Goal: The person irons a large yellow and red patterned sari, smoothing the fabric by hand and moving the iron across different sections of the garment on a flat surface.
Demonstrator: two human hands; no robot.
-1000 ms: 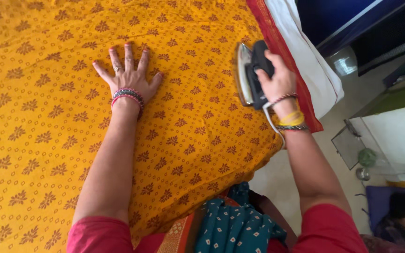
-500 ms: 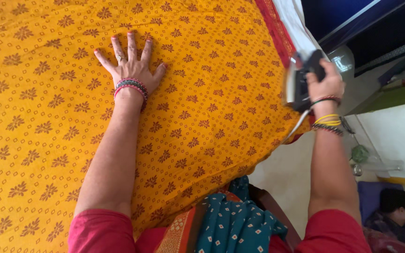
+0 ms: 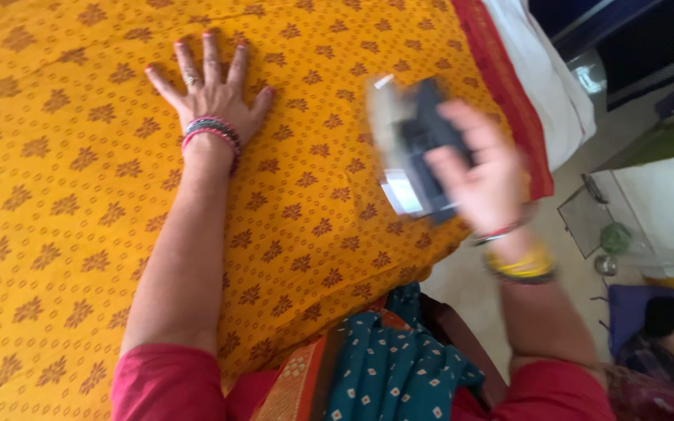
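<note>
A dark, metal-soled electric iron [image 3: 413,156], blurred at centre right, is gripped by its top handle in the right hand [image 3: 481,175]; it is probably heavy and rigid. The soft yellow patterned cotton cloth [image 3: 79,234] is pressed flat by the spread left hand [image 3: 211,97] at upper left.
</note>
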